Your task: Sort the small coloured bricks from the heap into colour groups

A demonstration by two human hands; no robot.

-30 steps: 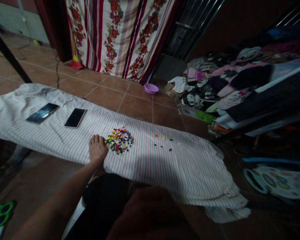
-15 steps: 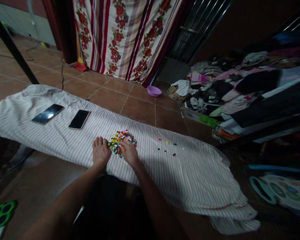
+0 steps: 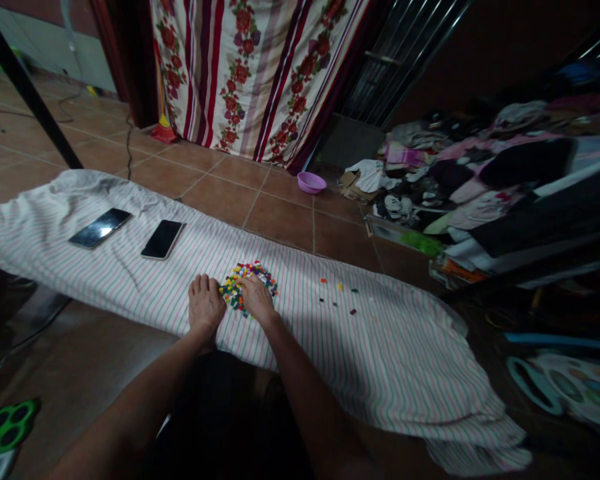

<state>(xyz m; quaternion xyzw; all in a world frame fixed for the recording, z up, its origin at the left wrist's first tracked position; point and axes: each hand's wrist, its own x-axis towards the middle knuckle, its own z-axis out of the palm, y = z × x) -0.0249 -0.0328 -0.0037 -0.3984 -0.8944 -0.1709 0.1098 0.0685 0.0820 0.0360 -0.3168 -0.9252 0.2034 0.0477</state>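
A loose pile of tiny coloured pieces (image 3: 235, 295), like small building bricks, lies on the striped cloth (image 3: 300, 333). My left hand (image 3: 205, 303) rests palm down at the pile's left edge, its fingers stretched out. Over the middle of the pile is my right hand (image 3: 257, 298), fingers bent and drawn together among the pieces; whatever sits between the fingertips is too small to make out. To the right, several single pieces lie spaced apart, among them an orange piece (image 3: 323, 281), a yellow piece (image 3: 340, 287) and a dark brown piece (image 3: 353, 312).
Two phones, one shiny (image 3: 101, 228) and one dark-screened (image 3: 163, 239), lie left on the cloth. Beyond its far edge, a purple basin (image 3: 311, 183) stands on the tiled floor. A heap of clothes (image 3: 460, 160) fills the right side. A floral curtain (image 3: 260, 73) hangs behind.
My right hand has shifted slightly within the pile, its fingers moving a little. My left hand stays in place. The whole view has moved slightly.
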